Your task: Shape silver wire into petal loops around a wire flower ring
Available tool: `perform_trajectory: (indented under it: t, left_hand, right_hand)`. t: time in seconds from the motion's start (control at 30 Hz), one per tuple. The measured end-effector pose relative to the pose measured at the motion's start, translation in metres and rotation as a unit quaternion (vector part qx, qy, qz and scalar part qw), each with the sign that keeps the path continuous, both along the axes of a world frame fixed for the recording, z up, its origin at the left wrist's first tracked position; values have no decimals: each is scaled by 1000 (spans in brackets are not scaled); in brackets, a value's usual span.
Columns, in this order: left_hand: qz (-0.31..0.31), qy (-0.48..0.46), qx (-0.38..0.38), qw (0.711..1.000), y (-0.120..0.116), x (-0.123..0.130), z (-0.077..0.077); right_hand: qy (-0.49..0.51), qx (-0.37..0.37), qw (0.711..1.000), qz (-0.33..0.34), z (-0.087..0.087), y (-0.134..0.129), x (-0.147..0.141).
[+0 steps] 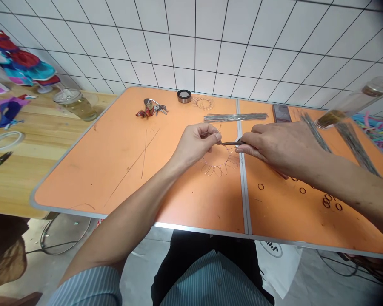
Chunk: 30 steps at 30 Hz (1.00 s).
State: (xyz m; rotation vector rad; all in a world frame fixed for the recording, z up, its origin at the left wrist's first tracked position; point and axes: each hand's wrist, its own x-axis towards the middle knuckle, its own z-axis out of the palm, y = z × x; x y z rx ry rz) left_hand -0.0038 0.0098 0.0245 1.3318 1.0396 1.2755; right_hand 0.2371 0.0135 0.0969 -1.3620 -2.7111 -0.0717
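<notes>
Thin, petal-looped metal wire ring (215,166): over the orange counter (70,178), 6 o'clock from the hands. Left hand (191,146) pinches wire at its rim; right hand (274,140) grips slim dark metal pliers (231,143). Pinch close to the plier tips to limit bending.

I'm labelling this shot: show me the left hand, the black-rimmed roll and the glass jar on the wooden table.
Left hand (193,143): head view, back of the hand.
Black-rimmed roll (184,100): head view, outer side.
Glass jar (83,109): head view, body below the lid.
</notes>
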Motion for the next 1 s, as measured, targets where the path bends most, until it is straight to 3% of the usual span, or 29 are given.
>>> perform_trajectory:
  t: [0.13, 0.47, 1.0]
  left_hand:
    - [-2, 0, 0, 1000, 0, 0, 1]
    - [-4, 13, -16, 1000, -1, -1, 2]
    - [-11, 13, -19, 1000, 2, -3, 0]
  right_hand:
    - [-2, -8, 1000, -4, 1, -1, -2]
    - [-203, -18, 978, -46, 18, -13, -16]
    - [-179, -11, 983, -45, 14, -12, -15]
